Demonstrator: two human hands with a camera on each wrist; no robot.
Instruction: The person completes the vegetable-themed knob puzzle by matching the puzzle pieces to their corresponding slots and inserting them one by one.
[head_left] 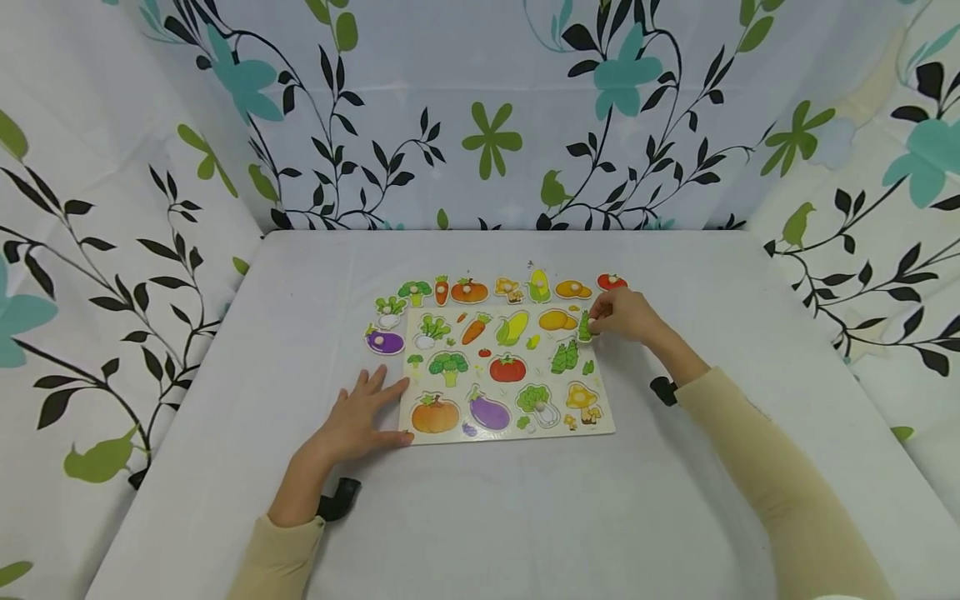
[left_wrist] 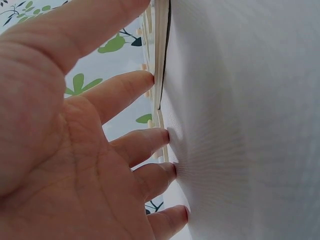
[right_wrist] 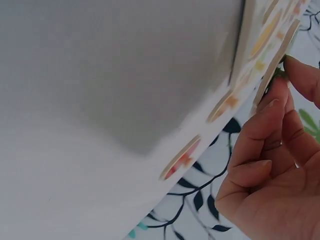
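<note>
A flat wooden vegetable puzzle board (head_left: 468,427) lies on the table. My left hand (head_left: 354,423) spreads its fingers at the board's left side, thumb at the near corner and index finger against the edge. In the left wrist view the other fingertips of that hand (left_wrist: 85,150) press on the white cloth. Over the board's far right corner, my right hand (head_left: 624,317) pinches a green asparagus puzzle piece (head_left: 585,327). The right wrist view shows this piece (right_wrist: 274,67) edge-on and raised between the thumb and fingers. A leafy cabbage piece (head_left: 537,398) with a knob sits in the board.
Loose knobbed pieces line the board's far side: broccoli (head_left: 415,292), carrot (head_left: 442,291), pumpkin (head_left: 469,291), mushroom (head_left: 509,290), corn (head_left: 538,287), potato (head_left: 573,289) and tomato (head_left: 611,282). Radish (head_left: 389,312) and eggplant (head_left: 385,341) pieces lie left. A patterned curtain (head_left: 491,108) hangs behind.
</note>
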